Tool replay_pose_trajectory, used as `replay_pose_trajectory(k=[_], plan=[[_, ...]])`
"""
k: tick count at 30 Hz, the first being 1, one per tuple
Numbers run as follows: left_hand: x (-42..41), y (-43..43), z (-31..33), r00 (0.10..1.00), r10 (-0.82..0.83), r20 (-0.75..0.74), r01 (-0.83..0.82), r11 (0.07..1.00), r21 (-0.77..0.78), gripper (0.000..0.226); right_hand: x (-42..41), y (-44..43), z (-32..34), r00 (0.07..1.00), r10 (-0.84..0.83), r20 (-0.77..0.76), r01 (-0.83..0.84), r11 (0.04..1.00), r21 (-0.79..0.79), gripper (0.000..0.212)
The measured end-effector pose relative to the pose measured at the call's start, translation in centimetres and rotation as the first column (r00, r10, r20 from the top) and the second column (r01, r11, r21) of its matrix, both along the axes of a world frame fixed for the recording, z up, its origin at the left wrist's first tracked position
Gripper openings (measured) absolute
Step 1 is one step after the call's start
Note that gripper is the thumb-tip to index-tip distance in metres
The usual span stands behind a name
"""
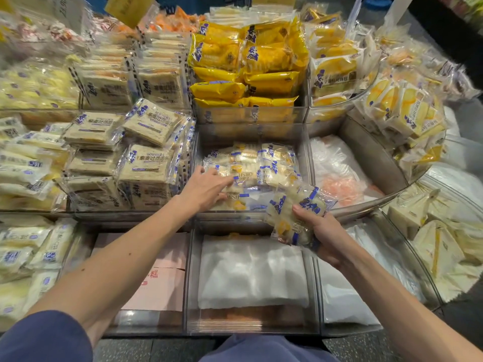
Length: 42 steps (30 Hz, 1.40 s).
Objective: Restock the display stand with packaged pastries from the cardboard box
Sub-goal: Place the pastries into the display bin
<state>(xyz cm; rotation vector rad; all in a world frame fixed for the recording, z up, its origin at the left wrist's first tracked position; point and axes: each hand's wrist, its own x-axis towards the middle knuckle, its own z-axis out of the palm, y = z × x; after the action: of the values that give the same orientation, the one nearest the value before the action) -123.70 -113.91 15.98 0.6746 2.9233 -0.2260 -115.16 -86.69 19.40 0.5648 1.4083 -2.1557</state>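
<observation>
A tiered clear-plastic display stand [251, 218] fills the view. Its middle compartment holds several clear packets of white and yellow pastries [261, 165] with blue labels. My left hand [206, 189] reaches into that compartment, fingers spread on the packets there; whether it grips one I cannot tell. My right hand [321, 231] holds a couple of the same packaged pastries [292, 212] just over the compartment's front right corner. The cardboard box is out of view.
Stacked toast packets [146, 163] sit left of the middle compartment, yellow packets [245, 64] behind it. The front compartments hold white padding [251, 273] and a pink carton [162, 280]. The right compartment [337, 165] has plastic film. Triangular sandwiches [439, 246] lie far right.
</observation>
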Motion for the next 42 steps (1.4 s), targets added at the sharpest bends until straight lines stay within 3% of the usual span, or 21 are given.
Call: replay_pose_trajectory(k=[4,8,13,15,16,17,18,19,20,21,24,27,32,36,42], plan=[[0.4,-0.8,-0.8,0.996,-0.086,-0.016,0.083,0.985,-0.153,0.040,-0.1,-0.3,-0.2,0.999,0.038,0.005,-0.038,0.999,0.015,0.033],[0.7,-1.2,-1.3,0.994,-0.095,-0.060,0.086,0.987,-0.136,0.035,-0.2,-0.6,-0.1,0.995,0.095,-0.014,-0.095,0.995,0.003,0.033],[0.7,-0.3,-0.7,0.999,-0.040,0.030,0.045,0.977,-0.208,0.042,-0.4,-0.6,0.0,0.992,0.126,0.016,-0.126,0.992,0.014,0.042],[1.2,0.8,0.2,0.998,0.058,0.040,-0.057,0.998,-0.015,0.043,-0.3,-0.5,-0.1,0.989,0.148,0.017,-0.148,0.989,0.019,0.045],[1.7,1.5,0.8,0.984,0.149,0.101,-0.169,0.959,0.228,0.042,-0.3,-0.4,-0.2,0.986,0.163,0.017,-0.163,0.986,0.021,0.046],[2.3,2.4,1.5,0.940,0.221,0.259,-0.326,0.805,0.496,0.041,-0.3,-0.3,-0.3,0.985,0.174,0.018,-0.175,0.984,0.021,0.045],[3.0,3.4,2.2,0.860,0.188,0.475,-0.490,0.566,0.663,0.040,-0.3,-0.3,-0.3,0.983,0.185,0.017,-0.185,0.983,0.014,0.043],[3.7,4.2,2.8,0.765,0.070,0.640,-0.618,0.357,0.700,0.039,-0.2,-0.3,-0.5,0.981,0.195,0.013,-0.195,0.981,-0.001,0.042],[4.5,4.7,3.0,0.688,-0.036,0.725,-0.699,0.236,0.675,0.037,-0.2,-0.3,-0.6,0.977,0.211,0.008,-0.211,0.977,-0.019,0.041],[5.0,4.9,3.0,0.647,-0.103,0.755,-0.728,0.211,0.652,0.036,-0.1,-0.3,-0.7,0.973,0.231,0.001,-0.231,0.972,-0.036,0.040],[5.9,4.5,2.5,0.628,-0.190,0.754,-0.690,0.311,0.653,0.049,0.3,-0.2,-1.0,0.958,0.286,0.010,-0.286,0.957,-0.053,0.040],[6.1,4.1,3.1,0.651,-0.195,0.733,-0.611,0.438,0.659,0.041,0.6,0.0,-1.4,0.960,0.278,0.045,-0.277,0.961,-0.023,0.042],[3.7,3.1,4.6,0.776,0.047,0.629,-0.568,0.485,0.665,0.037,-0.5,1.6,-1.5,0.993,0.099,0.069,-0.108,0.984,0.139,0.024],[1.1,2.9,4.7,0.847,0.174,0.503,-0.517,0.496,0.698,0.039,-1.2,2.7,-1.2,0.998,0.053,0.035,-0.058,0.984,0.169,0.023],[-0.6,4.0,1.6,0.889,0.167,0.427,-0.410,0.707,0.576,0.035,-1.2,2.7,-1.0,0.998,0.055,0.023,-0.058,0.987,0.153,0.021]])
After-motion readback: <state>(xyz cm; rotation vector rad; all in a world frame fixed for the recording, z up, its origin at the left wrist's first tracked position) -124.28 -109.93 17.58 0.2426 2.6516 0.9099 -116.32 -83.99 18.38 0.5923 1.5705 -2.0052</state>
